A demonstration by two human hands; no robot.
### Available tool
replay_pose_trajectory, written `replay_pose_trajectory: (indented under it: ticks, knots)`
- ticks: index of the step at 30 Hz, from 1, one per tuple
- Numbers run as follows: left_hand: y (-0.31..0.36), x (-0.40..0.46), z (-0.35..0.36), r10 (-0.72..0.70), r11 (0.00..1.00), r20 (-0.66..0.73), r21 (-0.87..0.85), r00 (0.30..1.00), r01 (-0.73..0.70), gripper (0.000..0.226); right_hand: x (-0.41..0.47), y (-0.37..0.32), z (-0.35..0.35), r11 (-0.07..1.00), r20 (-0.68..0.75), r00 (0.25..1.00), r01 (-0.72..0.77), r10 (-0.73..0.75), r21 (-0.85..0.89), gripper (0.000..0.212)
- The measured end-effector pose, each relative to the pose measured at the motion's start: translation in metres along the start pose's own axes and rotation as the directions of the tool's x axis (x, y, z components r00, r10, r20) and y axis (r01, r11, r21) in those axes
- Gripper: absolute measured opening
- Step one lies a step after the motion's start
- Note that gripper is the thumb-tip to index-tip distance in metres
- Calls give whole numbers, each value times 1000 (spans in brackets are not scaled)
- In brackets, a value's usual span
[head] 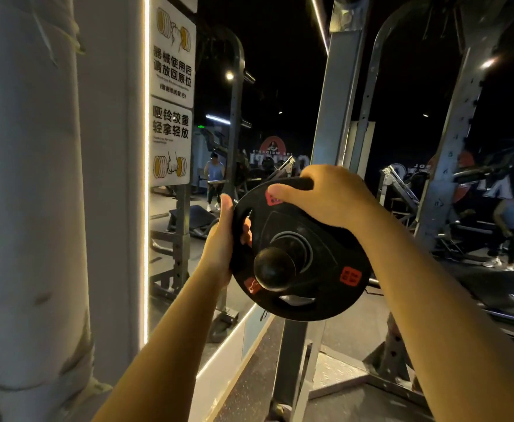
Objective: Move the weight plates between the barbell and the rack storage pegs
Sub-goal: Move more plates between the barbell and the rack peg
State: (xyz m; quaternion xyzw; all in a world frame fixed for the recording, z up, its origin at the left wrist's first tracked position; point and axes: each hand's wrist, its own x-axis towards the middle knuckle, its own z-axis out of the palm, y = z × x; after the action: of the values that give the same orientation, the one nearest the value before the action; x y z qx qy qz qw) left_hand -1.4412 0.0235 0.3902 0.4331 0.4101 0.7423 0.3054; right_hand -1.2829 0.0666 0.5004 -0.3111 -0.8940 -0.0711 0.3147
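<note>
A black weight plate [316, 269] with red number marks sits on a dark round-ended peg or sleeve [275, 269] that pokes through its centre hole toward me. My left hand [223, 239] grips the plate's left rim, fingers through a grip slot. At the plate's top edge my right hand [325, 196] holds on, fingers curled over the rim and thumb on the face. Whether the peg belongs to the rack or the barbell is not clear.
The grey rack upright [338, 99] rises just behind the plate, its base frame [350, 379] on the floor below. A mirror [219, 132] with white notice signs [172, 86] stands left, a pale pillar [27, 178] beside it. Two people and benches show in the background.
</note>
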Motion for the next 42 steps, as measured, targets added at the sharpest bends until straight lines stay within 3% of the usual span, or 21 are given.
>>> replay_pose_trajectory:
  ticks: [6, 9, 13, 17, 20, 24, 30, 36, 42]
  knots:
    - [41, 13, 12, 114, 937, 147, 314, 983, -155, 66, -50, 14, 24, 956, -379, 908, -71, 181, 286, 51]
    - [45, 16, 14, 181, 885, 151, 407, 972, -228, 67, -55, 14, 27, 938, -379, 900, -83, 215, 335, 57]
    - [42, 13, 12, 212, 851, 166, 454, 963, -265, 56, -51, 19, 24, 934, -318, 930, -66, 185, 351, 42]
    - [32, 11, 8, 240, 878, 118, 396, 964, -267, 47, -40, 18, 19, 942, -236, 963, -48, 132, 332, 42]
    - [15, 3, 7, 269, 916, -5, 310, 963, -254, 46, -22, 13, 10, 972, -122, 991, -31, 61, 233, 49]
    - [-8, -14, 8, 128, 989, -152, 100, 980, -113, 59, 6, -4, 0, 998, 61, 998, 11, -15, 63, 57]
    - [-39, -38, 21, -38, 975, -254, -222, 966, -20, 59, 27, -40, 7, 947, 107, 988, 137, -110, -292, 60]
    - [-31, -39, 21, -29, 982, -245, -190, 969, -19, 56, 16, -41, 6, 941, -10, 984, 168, -179, -294, 57]
    - [-24, -28, 11, 35, 998, -199, -42, 979, -44, 75, 4, -33, 7, 969, -117, 983, 112, -140, -220, 62]
